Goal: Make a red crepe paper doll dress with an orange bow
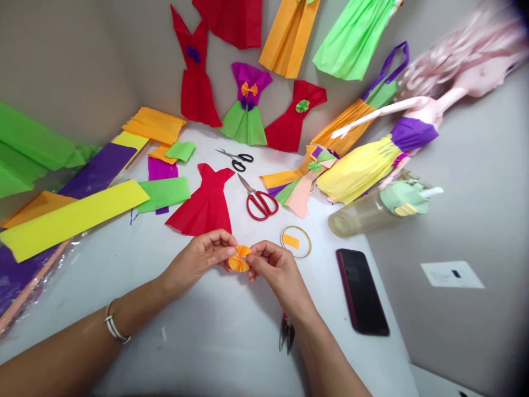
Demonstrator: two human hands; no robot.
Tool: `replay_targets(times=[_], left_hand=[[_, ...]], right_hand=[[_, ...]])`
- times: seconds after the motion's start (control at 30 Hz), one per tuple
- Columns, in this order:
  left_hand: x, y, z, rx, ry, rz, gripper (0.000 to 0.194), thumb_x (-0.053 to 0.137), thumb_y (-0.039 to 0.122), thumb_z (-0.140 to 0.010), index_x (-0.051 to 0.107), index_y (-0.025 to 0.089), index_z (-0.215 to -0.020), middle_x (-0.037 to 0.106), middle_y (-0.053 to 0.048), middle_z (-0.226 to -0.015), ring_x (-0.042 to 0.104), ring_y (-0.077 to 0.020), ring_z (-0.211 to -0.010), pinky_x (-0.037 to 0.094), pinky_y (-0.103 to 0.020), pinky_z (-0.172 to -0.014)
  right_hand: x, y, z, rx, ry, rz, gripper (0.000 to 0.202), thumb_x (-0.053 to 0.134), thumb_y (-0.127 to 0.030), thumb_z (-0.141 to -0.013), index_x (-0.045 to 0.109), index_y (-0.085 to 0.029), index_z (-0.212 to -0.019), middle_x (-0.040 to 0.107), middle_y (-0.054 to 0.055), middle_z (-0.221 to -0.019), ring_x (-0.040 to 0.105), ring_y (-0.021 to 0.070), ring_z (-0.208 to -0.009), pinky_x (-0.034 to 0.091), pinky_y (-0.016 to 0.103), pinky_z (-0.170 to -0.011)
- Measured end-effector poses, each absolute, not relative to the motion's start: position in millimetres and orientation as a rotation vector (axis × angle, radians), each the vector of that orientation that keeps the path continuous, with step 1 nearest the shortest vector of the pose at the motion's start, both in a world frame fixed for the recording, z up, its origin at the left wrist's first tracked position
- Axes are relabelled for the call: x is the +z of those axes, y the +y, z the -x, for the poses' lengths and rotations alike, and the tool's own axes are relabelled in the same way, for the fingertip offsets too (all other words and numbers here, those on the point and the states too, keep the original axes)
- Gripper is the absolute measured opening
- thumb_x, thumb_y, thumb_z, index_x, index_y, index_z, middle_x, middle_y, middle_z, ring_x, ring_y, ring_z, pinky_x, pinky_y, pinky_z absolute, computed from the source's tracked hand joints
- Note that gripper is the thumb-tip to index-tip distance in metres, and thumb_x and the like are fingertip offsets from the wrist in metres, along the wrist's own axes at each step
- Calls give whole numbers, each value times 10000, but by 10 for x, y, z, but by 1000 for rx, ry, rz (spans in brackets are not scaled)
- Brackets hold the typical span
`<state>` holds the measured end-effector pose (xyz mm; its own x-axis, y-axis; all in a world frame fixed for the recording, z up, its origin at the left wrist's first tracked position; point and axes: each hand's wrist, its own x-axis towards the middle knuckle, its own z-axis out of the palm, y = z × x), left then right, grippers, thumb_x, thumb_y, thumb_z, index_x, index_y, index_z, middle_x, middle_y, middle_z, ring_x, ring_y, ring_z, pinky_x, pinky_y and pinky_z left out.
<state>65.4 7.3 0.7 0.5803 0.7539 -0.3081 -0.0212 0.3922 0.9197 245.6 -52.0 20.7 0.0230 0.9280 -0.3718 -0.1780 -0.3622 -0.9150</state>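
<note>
Between my two hands is a small orange pleated paper rosette (239,259), fanned out nearly to a full circle. My left hand (209,251) pinches its left edge with thumb and fingers. On the other side, my right hand (273,264) grips the right edge, where a gap shows in the pleats. Just beyond them a red paper dress (206,201) lies flat on the table. A gold bangle (296,241) rests right of my right hand, with a small orange paper strip (291,241) inside its ring.
Red-handled scissors (261,204) and black-handled scissors (237,160) lie past the dress. Dark snips (286,333) sit by my right forearm. A phone (362,292) and a bottle (363,212) are at right, near a doll (413,132). Coloured paper (78,220) covers the left; paper dresses (198,94) stand behind.
</note>
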Motion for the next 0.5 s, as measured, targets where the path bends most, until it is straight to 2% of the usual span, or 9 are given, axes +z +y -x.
replay_targets(times=[0.33, 0.5], left_hand=[[-11, 88, -660, 642, 834, -1001, 173, 679, 355, -844, 618, 197, -880, 643, 26, -745, 604, -129, -672, 497, -260, -700], [16, 108, -659, 690, 815, -877, 160, 698, 327, -843, 618, 195, -884, 629, 26, -812, 585, -106, -715, 496, -223, -681]], right_hand=[[197, -525, -2459, 1472, -853, 1379, 211, 758, -377, -749, 675, -183, -755, 628, -22, -653, 551, 100, -550, 474, 240, -566], [255, -517, -2539, 1381, -997, 1449, 183, 664, -365, -840, 647, -191, -785, 638, -8, -695, 568, 117, -594, 476, 255, -604]])
